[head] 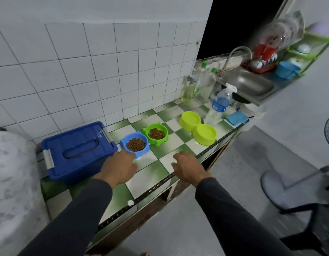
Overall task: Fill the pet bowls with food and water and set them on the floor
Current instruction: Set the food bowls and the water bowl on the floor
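blue lidded plastic box (77,150): closed, far left on the green-and-white tiled table (178,137)
left hand (119,167): fingers relaxed, holding nothing, fingertips at the blue kibble-filled bowl (135,145)
step: likely lifting it; grip rim both sides, keep level
right hand (187,167): loosely spread, empty, over table edge
green kibble bowl (156,134), lime double bowl (197,130): further right

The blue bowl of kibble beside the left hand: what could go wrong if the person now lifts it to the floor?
The blue bowl is heaped with kibble, so tilting it on the way down could spill some. The left hand is only beside it, not gripping. The double bowl sits near the counter edge; a passing sleeve might knock it off.
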The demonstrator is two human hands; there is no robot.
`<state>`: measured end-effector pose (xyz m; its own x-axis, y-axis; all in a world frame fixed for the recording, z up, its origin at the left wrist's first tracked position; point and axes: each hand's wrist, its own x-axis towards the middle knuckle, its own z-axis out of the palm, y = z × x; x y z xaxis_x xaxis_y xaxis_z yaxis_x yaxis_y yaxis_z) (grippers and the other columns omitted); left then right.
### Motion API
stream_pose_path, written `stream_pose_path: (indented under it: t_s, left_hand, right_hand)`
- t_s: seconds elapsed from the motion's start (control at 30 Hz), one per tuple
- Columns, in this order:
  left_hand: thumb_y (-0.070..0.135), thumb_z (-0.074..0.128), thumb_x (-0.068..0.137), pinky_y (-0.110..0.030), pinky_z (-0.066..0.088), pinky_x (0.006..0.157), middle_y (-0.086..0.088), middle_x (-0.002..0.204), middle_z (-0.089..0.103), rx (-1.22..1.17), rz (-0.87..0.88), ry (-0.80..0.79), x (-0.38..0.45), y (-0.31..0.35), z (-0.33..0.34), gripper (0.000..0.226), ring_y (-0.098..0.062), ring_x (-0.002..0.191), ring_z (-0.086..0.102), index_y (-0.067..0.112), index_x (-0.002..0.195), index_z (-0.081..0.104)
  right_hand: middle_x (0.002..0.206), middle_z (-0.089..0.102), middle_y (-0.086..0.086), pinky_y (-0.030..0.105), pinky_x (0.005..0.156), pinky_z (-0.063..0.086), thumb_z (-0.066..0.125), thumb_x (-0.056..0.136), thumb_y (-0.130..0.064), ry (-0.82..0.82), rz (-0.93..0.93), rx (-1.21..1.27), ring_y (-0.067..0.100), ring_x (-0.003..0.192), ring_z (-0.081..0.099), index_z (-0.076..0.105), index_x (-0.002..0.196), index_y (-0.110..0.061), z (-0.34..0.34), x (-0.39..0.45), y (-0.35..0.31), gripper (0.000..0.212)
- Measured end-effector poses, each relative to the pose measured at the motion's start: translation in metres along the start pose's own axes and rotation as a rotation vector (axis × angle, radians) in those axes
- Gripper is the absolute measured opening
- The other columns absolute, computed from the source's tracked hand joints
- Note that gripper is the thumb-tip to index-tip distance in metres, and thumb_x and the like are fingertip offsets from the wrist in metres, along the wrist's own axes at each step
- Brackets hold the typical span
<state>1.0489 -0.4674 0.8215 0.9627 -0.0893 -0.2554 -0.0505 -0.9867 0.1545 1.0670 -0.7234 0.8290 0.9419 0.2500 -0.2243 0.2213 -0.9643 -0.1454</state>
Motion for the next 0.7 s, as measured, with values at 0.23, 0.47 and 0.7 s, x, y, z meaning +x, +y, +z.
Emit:
stream_pose_path:
  t_s: [0.23, 0.47, 0.7]
  left_hand:
    - [0.051, 0.048, 0.103, -0.043, 0.052, 0.089, -0.006, 0.135, 0.055, -0.038, -0.010, -0.002, 0.052, 0.005, 0.000, 0.042, -0.032, 0.120, 0.053, 0.026, 0.135, 0.056]
    - [0.048, 0.050, 0.103, -0.046, 0.052, 0.095, -0.008, 0.139, 0.053, -0.126, -0.101, -0.023, 0.096, 0.010, 0.007, 0.045, -0.032, 0.124, 0.052, 0.024, 0.141, 0.053]
    - [0.042, 0.048, 0.104, -0.050, 0.051, 0.099, -0.009, 0.139, 0.049, -0.157, -0.268, -0.039, 0.141, 0.015, 0.021, 0.041, -0.032, 0.123, 0.050, 0.021, 0.139, 0.054]
  right_hand:
    - [0.146, 0.047, 0.016, 0.046, 0.104, 0.042, 0.048, 0.102, -0.036, 0.003, -0.035, -0.008, 0.037, 0.132, 0.045, 0.052, 0.139, -0.012, -0.005, 0.057, 0.021, 0.045]
    - [0.150, 0.044, 0.016, 0.048, 0.108, 0.042, 0.047, 0.103, -0.038, -0.048, -0.096, 0.023, 0.038, 0.136, 0.042, 0.049, 0.143, -0.012, -0.004, 0.120, 0.045, 0.048]
    - [0.134, 0.053, 0.017, 0.043, 0.104, 0.044, 0.049, 0.102, -0.035, -0.110, -0.257, 0.058, 0.036, 0.124, 0.049, 0.054, 0.137, -0.011, -0.006, 0.200, 0.071, 0.043]
